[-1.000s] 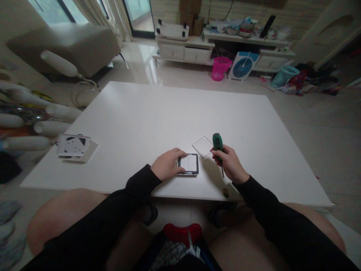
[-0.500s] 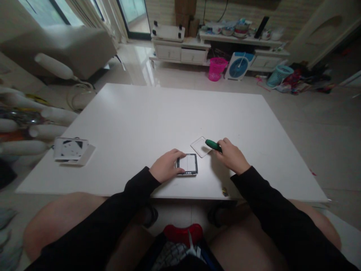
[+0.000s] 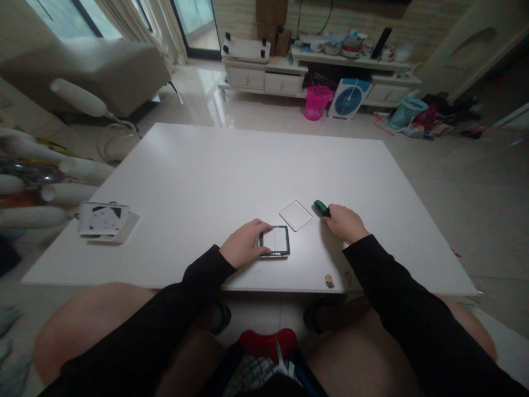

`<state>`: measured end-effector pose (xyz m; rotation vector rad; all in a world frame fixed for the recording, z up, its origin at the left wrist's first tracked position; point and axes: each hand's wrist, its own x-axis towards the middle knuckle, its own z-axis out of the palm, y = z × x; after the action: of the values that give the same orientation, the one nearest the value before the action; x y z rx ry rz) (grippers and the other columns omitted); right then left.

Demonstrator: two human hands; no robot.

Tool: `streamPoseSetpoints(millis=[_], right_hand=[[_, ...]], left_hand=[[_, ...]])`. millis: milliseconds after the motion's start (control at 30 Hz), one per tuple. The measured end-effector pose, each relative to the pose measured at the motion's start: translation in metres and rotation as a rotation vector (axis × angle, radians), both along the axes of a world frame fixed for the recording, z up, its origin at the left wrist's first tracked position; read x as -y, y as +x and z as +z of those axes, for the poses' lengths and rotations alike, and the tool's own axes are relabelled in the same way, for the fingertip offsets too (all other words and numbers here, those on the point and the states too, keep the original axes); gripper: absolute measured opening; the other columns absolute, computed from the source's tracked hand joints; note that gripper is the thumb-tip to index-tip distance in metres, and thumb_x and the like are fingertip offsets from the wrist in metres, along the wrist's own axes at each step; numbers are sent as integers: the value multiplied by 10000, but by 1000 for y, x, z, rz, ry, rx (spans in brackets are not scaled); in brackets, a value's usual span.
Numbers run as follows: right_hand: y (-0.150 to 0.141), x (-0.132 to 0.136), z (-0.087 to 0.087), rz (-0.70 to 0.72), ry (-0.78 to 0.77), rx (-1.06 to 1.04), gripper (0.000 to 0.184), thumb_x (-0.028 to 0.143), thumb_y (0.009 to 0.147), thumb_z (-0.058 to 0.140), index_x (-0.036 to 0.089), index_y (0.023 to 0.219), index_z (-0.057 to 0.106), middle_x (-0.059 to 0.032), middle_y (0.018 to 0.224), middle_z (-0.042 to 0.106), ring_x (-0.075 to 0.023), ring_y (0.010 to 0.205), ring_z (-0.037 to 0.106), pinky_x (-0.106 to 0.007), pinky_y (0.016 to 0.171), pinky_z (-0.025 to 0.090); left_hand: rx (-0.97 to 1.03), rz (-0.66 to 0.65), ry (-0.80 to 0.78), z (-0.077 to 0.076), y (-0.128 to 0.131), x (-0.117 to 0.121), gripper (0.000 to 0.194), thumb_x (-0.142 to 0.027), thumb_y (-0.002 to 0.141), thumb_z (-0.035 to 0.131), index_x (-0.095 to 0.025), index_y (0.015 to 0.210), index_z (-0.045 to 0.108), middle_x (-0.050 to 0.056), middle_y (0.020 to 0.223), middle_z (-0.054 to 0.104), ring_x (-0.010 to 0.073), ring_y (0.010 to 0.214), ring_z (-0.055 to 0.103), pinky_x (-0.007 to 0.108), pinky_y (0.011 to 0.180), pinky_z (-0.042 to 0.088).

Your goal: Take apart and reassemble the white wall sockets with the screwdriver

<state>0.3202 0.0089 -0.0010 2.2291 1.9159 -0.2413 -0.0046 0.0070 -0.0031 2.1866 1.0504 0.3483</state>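
Note:
A small square wall switch with a dark frame [image 3: 275,241] lies flat near the front edge of the white table [image 3: 231,165]. My left hand [image 3: 244,242] rests on its left side, fingers curled over the edge. A white square cover plate [image 3: 295,215] lies loose just beyond it. To the right, my right hand [image 3: 345,223] lies low on the table, closed around a green-handled screwdriver [image 3: 320,208]. Only the handle's end shows past my fingers.
A printed marker card on a white block [image 3: 103,219] sits at the table's left edge. A small yellow sticker [image 3: 329,280] is at the front edge. Beyond the table are a sofa [image 3: 91,66], a pink basket [image 3: 315,102] and a fan [image 3: 346,99].
My right hand has lowered the screwdriver from upright to flat on the table and moved a little right, away from the cover plate. My left hand has stayed on the switch.

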Motion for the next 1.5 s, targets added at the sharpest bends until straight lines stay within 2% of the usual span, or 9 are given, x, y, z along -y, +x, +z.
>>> streamPoseSetpoints(millis=[400, 667, 800, 900, 967, 1100, 1267, 1500], right_hand=[[1, -1, -1, -5, 8, -9, 310, 355, 938, 530, 131, 1095, 673, -216, 1095, 714, -304, 890, 678, -373, 681, 408], [2, 1, -1, -24, 49, -31, 346, 388, 881, 529, 140, 1069, 680, -201, 1039, 700, -278, 796, 636, -374, 653, 370], [1, 2, 2, -2, 92, -33, 357, 383, 884, 524, 129, 1098, 654, -194, 1073, 674, -269, 820, 607, -366, 656, 362], [-6, 2, 7, 91, 233, -18, 335, 336, 898, 535, 125, 1138, 633, -186, 1115, 653, -291, 935, 593, -369, 701, 390], [-16, 3, 9, 231, 306, -87, 267, 300, 914, 557, 146, 1113, 646, -160, 1103, 656, -289, 997, 585, -372, 764, 418], [-42, 11, 6, 530, 200, -251, 124, 266, 895, 667, 192, 992, 688, -115, 1056, 682, -272, 1007, 594, -365, 806, 437], [-58, 18, -4, 534, 185, -225, 47, 218, 905, 659, 184, 883, 683, -114, 970, 697, -273, 958, 591, -371, 770, 418], [-59, 17, -8, 557, 210, -166, 186, 186, 974, 535, 193, 848, 671, -98, 926, 701, -254, 943, 586, -360, 754, 403]], left_hand=[[-19, 6, -12, 5, 2, 2, 533, -201, 756, 852, -186, 1243, 636, 110, 1262, 643, 299, 1165, 638, 454, 1039, 508], [-14, 4, -6, 3, 1, 1, 515, -203, 763, 842, -201, 1234, 632, 99, 1254, 643, 289, 1154, 639, 449, 1031, 509], [-17, 0, -1, 1, 1, 1, 520, -217, 769, 846, -195, 1239, 626, 100, 1256, 640, 290, 1146, 637, 451, 1021, 512], [-8, 0, -4, 0, 2, 1, 523, -209, 768, 848, -182, 1240, 625, 108, 1259, 638, 289, 1154, 633, 447, 1028, 508], [-6, 1, -4, 1, 3, 1, 522, -205, 764, 849, -184, 1236, 626, 108, 1253, 640, 290, 1155, 633, 447, 1031, 506], [-4, 4, 9, 1, 4, 1, 518, -206, 754, 853, -205, 1223, 631, 97, 1240, 647, 288, 1152, 638, 445, 1029, 505], [-9, 5, 11, 2, 4, 1, 504, -208, 759, 847, -208, 1217, 636, 95, 1239, 653, 290, 1146, 640, 447, 1020, 507], [9, -19, 41, -3, 8, 5, 543, -201, 768, 850, -177, 1260, 622, 114, 1281, 647, 289, 1189, 624, 442, 1064, 490]])
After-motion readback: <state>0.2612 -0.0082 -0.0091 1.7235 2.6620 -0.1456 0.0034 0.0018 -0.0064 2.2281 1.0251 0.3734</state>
